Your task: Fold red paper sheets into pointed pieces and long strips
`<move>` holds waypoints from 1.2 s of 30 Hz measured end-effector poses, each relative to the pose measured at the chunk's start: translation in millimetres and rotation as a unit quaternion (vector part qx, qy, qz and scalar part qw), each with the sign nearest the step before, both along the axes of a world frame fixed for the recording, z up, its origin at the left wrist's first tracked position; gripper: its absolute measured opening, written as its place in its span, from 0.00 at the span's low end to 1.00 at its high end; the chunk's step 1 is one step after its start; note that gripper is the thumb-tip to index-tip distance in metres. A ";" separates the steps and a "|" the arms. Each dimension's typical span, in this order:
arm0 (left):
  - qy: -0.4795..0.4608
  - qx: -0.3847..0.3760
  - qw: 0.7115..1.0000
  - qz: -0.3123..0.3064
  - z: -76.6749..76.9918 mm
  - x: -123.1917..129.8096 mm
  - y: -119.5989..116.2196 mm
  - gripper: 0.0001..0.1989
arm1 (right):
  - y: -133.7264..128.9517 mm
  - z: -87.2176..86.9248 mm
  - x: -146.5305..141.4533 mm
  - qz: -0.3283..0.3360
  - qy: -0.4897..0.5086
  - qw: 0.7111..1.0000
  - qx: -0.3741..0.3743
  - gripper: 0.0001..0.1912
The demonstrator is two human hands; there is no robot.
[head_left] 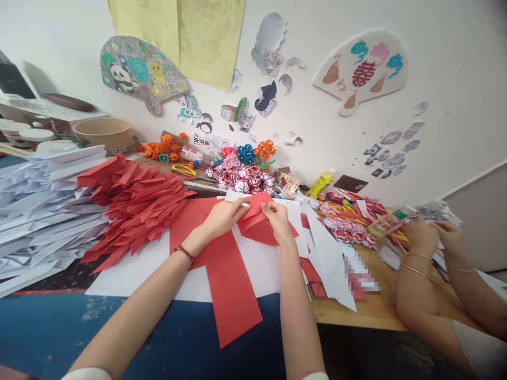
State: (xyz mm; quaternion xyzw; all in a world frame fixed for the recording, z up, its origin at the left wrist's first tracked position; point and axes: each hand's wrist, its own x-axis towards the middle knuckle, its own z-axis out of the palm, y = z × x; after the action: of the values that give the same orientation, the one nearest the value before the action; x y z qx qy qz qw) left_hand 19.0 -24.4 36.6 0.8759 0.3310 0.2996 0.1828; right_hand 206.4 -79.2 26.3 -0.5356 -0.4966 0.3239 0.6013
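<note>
Over smooth white sheets (132, 274), the left hand (226, 215) and right hand (278, 216), each with a pinching grip, hold a creased, folded red paper (259, 210) by edges they partly hide, beside flat red strips (234, 287) and near a spiky red heap (138, 198), while pixelation obscures loose papers (359, 268) at right.

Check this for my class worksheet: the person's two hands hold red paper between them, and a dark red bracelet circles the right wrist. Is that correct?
Not quite: the head view shows the dark red bracelet on the wrist of the left hand, not the right hand. The rest stands: both hands hold the red paper between them.
</note>
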 end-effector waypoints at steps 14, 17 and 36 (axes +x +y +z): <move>-0.090 -0.049 0.995 -0.021 2.1 1.6 -5.9 0.17 | -1.3 2.8 -1.5 -0.007 -0.027 0.999 0.025 0.27; -0.172 -0.123 0.977 -0.040 4.7 0.5 -2.8 0.17 | -1.5 3.4 -1.9 -0.011 0.000 1.000 0.019 0.19; -0.256 -0.296 0.918 -0.068 8.8 0.1 -1.4 0.21 | -8.3 8.7 -6.2 0.068 -0.023 0.997 -0.009 0.13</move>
State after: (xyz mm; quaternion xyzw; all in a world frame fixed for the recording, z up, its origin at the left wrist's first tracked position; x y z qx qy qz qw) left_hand 19.1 -25.8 45.4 0.6959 0.2860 0.3885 0.5320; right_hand 200.2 -87.5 35.0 -0.5133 -0.5425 0.3562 0.5615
